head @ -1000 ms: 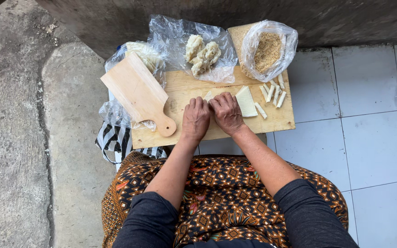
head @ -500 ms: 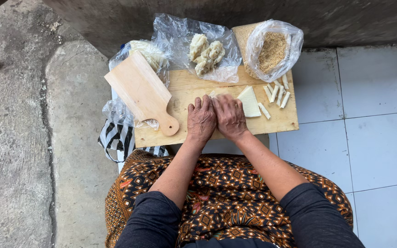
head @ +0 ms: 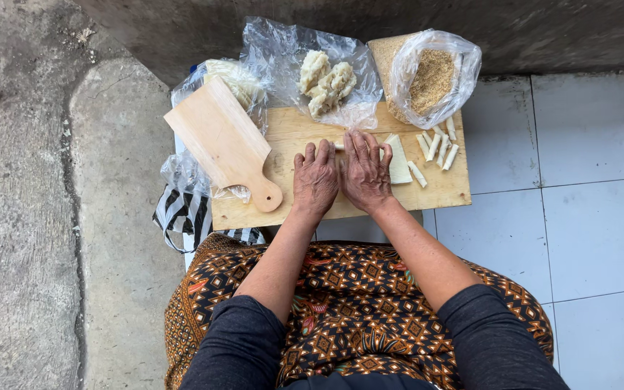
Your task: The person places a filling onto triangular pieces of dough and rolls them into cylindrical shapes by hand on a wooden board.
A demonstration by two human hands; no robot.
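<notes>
Left hand (head: 317, 177) and right hand (head: 365, 172) lie flat, palms down, fingers spread, side by side on pale wooden board counter (head: 442, 193), pressing thin pale dough roll (head: 339, 145) peeking at fingertips. Judgement: even light pressure, roll straight. Cut pale dough sticks (head: 435, 148) right of right hand, near board edge; small wooden paddle (head: 222, 141) left of left hand; free room only forward, short.

Seated person seen from above: left hand (head: 315, 180) and right hand (head: 365, 173) bare; dark charcoal sleeves (head: 236, 347) pushed up the forearms; brown-orange geometric batik skirt (head: 355, 289) over the lap.
</notes>
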